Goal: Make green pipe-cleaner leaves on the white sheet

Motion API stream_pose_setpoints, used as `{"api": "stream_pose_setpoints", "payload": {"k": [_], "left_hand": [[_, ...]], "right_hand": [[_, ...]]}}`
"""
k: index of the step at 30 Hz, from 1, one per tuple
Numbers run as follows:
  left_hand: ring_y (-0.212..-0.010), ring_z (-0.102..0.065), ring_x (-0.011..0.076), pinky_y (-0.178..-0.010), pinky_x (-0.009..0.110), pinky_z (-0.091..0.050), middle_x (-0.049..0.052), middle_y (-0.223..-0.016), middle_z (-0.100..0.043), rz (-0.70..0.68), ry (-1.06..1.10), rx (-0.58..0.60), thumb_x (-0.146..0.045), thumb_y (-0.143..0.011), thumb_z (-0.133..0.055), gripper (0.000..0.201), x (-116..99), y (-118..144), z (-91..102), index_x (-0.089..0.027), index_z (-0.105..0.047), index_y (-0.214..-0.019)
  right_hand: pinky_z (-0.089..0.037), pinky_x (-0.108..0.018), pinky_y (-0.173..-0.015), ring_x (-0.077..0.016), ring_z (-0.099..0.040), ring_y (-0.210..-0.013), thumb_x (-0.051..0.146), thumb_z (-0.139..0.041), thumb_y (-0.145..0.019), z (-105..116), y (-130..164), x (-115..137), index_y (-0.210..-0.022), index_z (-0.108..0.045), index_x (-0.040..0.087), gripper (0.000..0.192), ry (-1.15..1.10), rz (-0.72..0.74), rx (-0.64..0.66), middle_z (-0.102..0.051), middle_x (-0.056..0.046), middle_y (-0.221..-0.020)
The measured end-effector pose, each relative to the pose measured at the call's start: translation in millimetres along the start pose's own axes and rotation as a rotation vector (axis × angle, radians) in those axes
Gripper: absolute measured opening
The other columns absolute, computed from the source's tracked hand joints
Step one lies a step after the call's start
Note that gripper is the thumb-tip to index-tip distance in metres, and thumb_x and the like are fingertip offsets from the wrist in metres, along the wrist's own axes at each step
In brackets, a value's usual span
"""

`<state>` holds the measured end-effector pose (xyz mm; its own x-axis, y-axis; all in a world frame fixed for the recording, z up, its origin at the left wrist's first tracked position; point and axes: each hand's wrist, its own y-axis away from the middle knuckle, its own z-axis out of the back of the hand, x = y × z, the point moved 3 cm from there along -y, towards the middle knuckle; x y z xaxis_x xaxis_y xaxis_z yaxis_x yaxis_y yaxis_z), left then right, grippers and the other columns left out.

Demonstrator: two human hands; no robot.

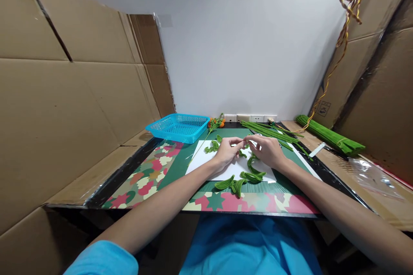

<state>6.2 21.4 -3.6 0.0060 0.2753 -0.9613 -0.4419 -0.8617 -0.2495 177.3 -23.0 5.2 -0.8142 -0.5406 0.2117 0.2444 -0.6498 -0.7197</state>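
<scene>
My left hand (228,151) and my right hand (267,151) meet over a white sheet (222,174), fingertips pinched together. Between them shows a bit of green chenille stem (247,145), mostly hidden by the fingers. Several fuzzy green leaf shapes of bent chenille lie around: a cluster (212,146) left of my left hand, a curved piece (251,164) below my right hand, and a looped pair (238,186) at the sheet's near edge. Loose straight green stems (271,131) lie beyond my right hand.
A blue plastic basket (178,128) stands at the back left, beside an orange flower (217,123) on a green stem. A thick green stem bundle (331,135) and a clear plastic bag (374,176) lie at right. Cardboard walls (80,94) flank the table; wall sockets (250,118) line the back.
</scene>
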Motion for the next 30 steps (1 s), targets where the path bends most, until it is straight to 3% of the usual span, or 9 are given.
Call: {"api": "stream_pose_setpoints", "payload": {"k": [9, 19, 30], "left_hand": [[-0.043, -0.048, 0.0074, -0.036, 0.022, -0.032, 0.001, -0.073, -0.063, 0.033, -0.023, -0.012, -0.056, -0.080, -0.079, 0.042, 6, -2, -0.5, -0.015, -0.074, -0.089], [-0.041, -0.047, 0.0073, -0.038, 0.021, -0.032, 0.000, -0.067, -0.062, 0.002, -0.071, 0.004, -0.055, -0.082, -0.077, 0.042, 4, -2, -0.4, -0.014, -0.072, -0.084], [-0.045, -0.048, 0.0072, -0.040, 0.022, -0.033, -0.002, -0.071, -0.059, -0.061, -0.076, -0.041, -0.058, -0.083, -0.075, 0.045, -4, -2, -1.0, -0.014, -0.068, -0.084]], "right_hand": [[-0.038, -0.029, -0.059, -0.0194, -0.069, -0.061, 0.024, -0.065, -0.095, 2, -1, -9, -0.116, -0.078, 0.024, 0.025, 0.102, -0.115, -0.053, -0.083, -0.005, -0.093], [-0.040, -0.027, -0.060, -0.0178, -0.069, -0.060, 0.033, -0.063, -0.099, 1, -1, -10, -0.103, -0.079, 0.025, 0.019, 0.075, -0.088, -0.015, -0.083, -0.004, -0.091], [-0.037, -0.027, -0.058, -0.0169, -0.065, -0.057, 0.040, -0.054, -0.105, 5, -2, -4, -0.091, -0.076, 0.023, 0.032, 0.009, -0.055, -0.017, -0.080, -0.004, -0.081]]}}
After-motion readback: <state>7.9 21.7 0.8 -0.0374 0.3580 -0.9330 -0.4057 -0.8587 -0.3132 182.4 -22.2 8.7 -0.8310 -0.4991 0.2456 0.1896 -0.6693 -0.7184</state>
